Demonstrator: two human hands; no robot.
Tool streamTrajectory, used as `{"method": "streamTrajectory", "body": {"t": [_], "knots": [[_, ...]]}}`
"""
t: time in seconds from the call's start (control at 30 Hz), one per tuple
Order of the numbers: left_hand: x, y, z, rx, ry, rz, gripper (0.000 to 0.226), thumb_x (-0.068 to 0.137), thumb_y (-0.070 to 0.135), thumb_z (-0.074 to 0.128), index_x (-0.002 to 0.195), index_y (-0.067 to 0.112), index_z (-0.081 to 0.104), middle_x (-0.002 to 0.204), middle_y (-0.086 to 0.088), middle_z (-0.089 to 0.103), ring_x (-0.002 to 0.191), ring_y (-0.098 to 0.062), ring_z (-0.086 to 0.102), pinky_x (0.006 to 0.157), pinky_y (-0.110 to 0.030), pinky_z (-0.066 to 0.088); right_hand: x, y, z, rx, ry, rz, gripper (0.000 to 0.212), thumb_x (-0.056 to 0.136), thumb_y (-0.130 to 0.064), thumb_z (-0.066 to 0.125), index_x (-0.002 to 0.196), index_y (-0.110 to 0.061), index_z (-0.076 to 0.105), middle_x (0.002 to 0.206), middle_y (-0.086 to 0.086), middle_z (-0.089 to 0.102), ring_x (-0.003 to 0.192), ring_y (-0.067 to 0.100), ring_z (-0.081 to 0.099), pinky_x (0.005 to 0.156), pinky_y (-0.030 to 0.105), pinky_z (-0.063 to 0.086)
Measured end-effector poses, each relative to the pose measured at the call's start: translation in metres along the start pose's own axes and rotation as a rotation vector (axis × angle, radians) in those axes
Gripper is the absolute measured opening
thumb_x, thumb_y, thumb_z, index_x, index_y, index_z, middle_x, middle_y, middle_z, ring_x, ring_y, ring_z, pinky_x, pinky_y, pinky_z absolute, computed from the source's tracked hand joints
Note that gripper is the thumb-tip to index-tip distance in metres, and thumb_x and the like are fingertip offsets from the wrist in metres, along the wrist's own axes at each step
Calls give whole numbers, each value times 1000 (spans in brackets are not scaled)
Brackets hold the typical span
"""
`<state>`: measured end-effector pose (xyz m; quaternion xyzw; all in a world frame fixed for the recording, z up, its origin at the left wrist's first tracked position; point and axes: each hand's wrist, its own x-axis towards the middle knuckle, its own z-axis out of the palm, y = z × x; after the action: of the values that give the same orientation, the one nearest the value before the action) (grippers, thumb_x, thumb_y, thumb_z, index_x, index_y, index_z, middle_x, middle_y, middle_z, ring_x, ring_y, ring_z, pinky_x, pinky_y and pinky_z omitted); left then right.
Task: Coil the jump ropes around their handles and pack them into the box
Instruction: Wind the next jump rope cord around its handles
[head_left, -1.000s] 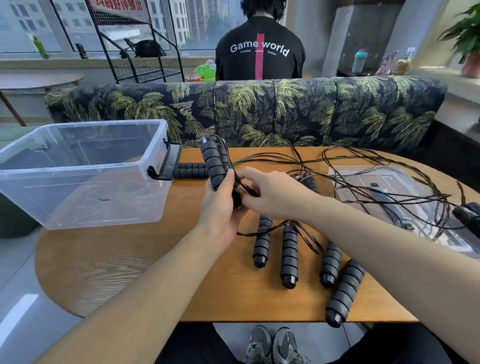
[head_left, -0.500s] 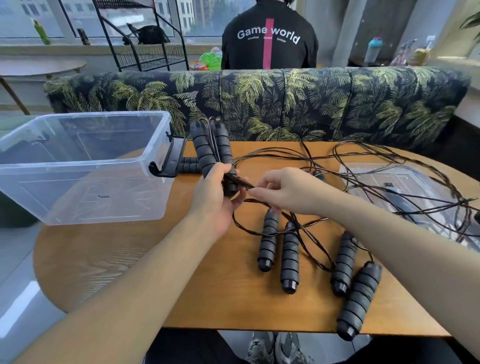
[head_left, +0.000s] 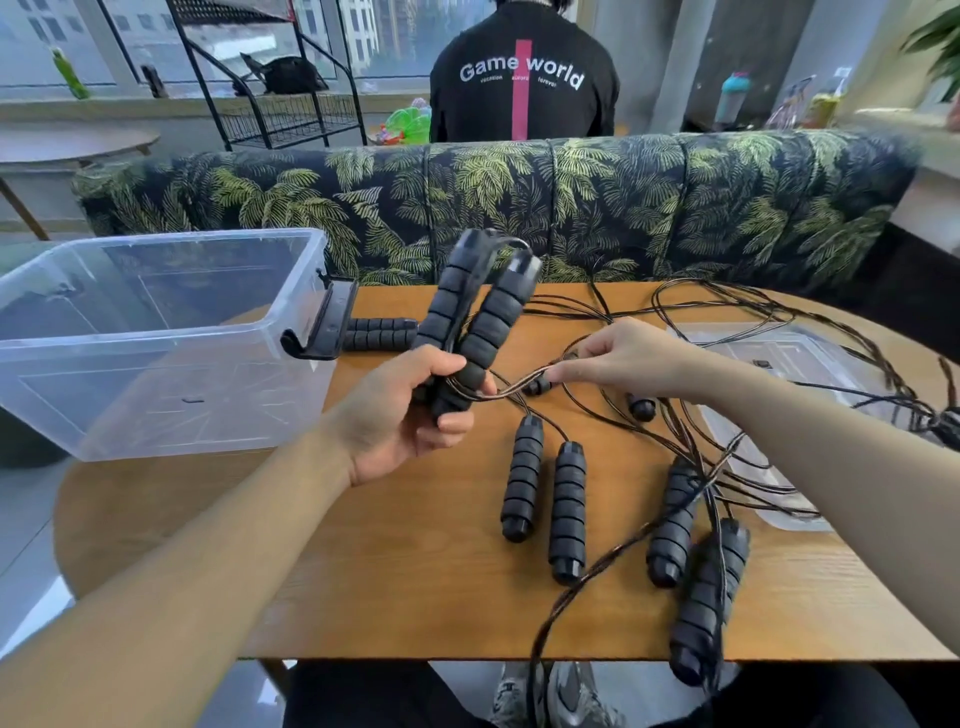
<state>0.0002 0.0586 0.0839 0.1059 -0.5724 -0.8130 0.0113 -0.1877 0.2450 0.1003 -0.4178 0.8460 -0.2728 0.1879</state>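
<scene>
My left hand (head_left: 410, 410) grips a pair of black foam jump-rope handles (head_left: 470, 317) by their lower ends, holding them upright above the table. My right hand (head_left: 618, 356) pinches the thin black rope (head_left: 514, 387) that runs from those handles, a short way to their right. A clear plastic box (head_left: 156, 338) stands at the table's left with its black latch (head_left: 324, 327) hanging open. Several more black handles (head_left: 569, 512) lie on the wooden table (head_left: 363, 571), tangled with loose rope (head_left: 727, 312).
The clear box lid (head_left: 779, 415) lies flat at the right under the ropes. One more handle pair (head_left: 376, 332) lies by the latch. A leaf-patterned sofa back (head_left: 571, 202) runs behind the table, with a person in a black shirt (head_left: 522, 78) seated beyond it.
My left hand has tilted the handle pair up and to the right. My right hand has slid out to the right along the rope, drawing it away from the handles.
</scene>
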Motion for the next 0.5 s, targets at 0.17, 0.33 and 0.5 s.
{"method": "streamTrajectory", "body": {"t": [0.17, 0.33, 0.5], "knots": [[-4, 6, 2, 238, -131, -128, 23, 82, 15, 58, 103, 11, 49, 69, -5, 53, 48, -16, 45, 43, -22, 20, -3, -3, -7, 172, -38, -21, 25, 90, -38, 72, 71, -23, 64, 53, -15, 54, 49, 0, 46, 58, 25, 34], [-5, 20, 3, 437, -381, -253, 49, 78, 18, 66, 120, -1, 50, 89, -15, 61, 49, -16, 51, 36, -16, 24, -3, -8, -11, 231, -96, -61, 33, 90, -6, 64, 59, -17, 62, 58, 0, 55, 53, 13, 44, 56, 27, 38], [0, 31, 22, 869, -379, -344, 29, 95, 8, 59, 120, 8, 45, 105, -13, 74, 52, -17, 52, 41, -20, 26, -1, -20, -7, 93, -76, -2, 37, 77, -39, 84, 73, -7, 67, 52, -9, 49, 47, 4, 42, 48, 17, 36]]}}
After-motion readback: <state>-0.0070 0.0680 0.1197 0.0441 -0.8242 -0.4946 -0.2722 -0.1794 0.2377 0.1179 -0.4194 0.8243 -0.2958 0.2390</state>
